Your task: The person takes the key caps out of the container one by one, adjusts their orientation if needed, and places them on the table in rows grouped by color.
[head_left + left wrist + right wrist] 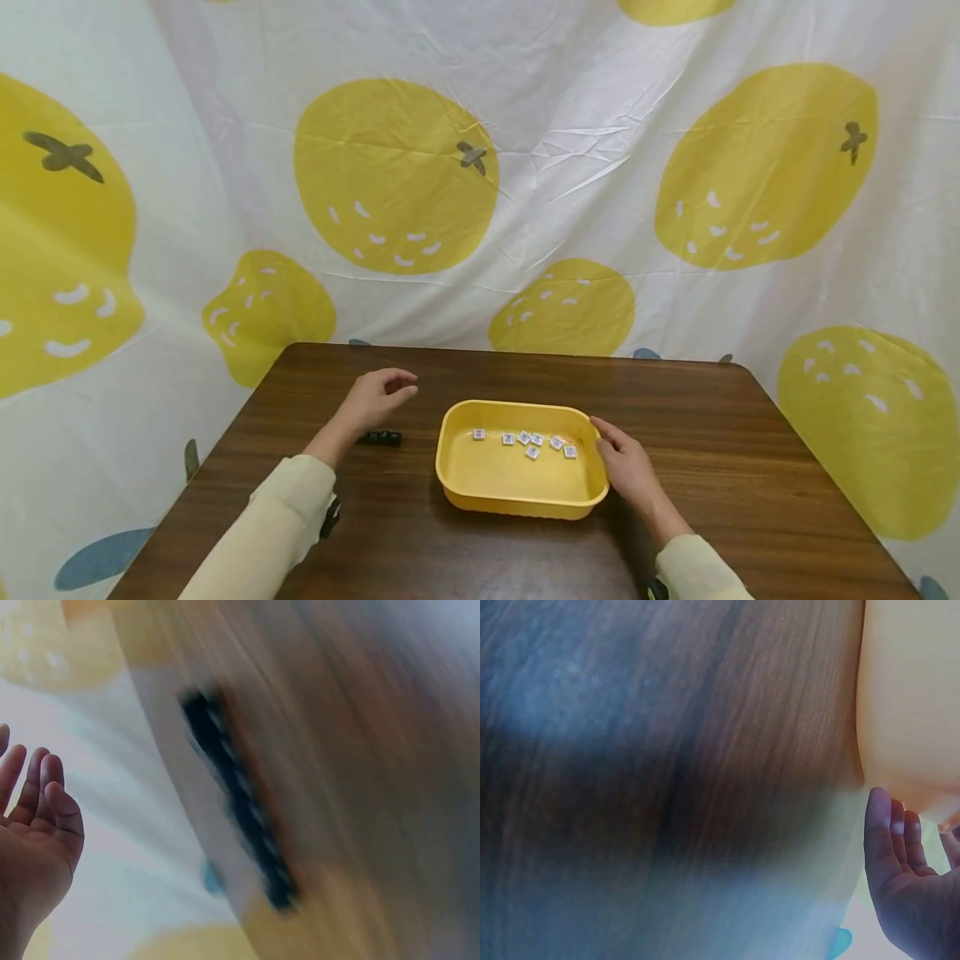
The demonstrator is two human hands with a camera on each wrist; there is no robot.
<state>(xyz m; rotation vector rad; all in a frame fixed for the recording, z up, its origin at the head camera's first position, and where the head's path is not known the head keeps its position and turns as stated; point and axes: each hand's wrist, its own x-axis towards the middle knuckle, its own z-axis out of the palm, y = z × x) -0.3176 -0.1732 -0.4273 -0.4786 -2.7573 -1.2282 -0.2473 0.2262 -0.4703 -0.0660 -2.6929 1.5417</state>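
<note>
My left hand hovers over the table's left part, fingers loosely bent, holding nothing. In the left wrist view, the left hand shows a bare palm. Beneath it lies a dark, ridged bar, blurred in the left wrist view; its kind is unclear. A yellow plastic tub stands mid-table. Several small white square tiles with dark marks lie inside. My right hand touches the tub's right side near the rim. Nearly straight fingers of the right hand rest against the outer wall in the right wrist view.
The brown wooden table has rounded far corners. Behind it hangs a white cloth with a lemon print, close to the table's far edge. A dark wrist strap shows at the left sleeve.
</note>
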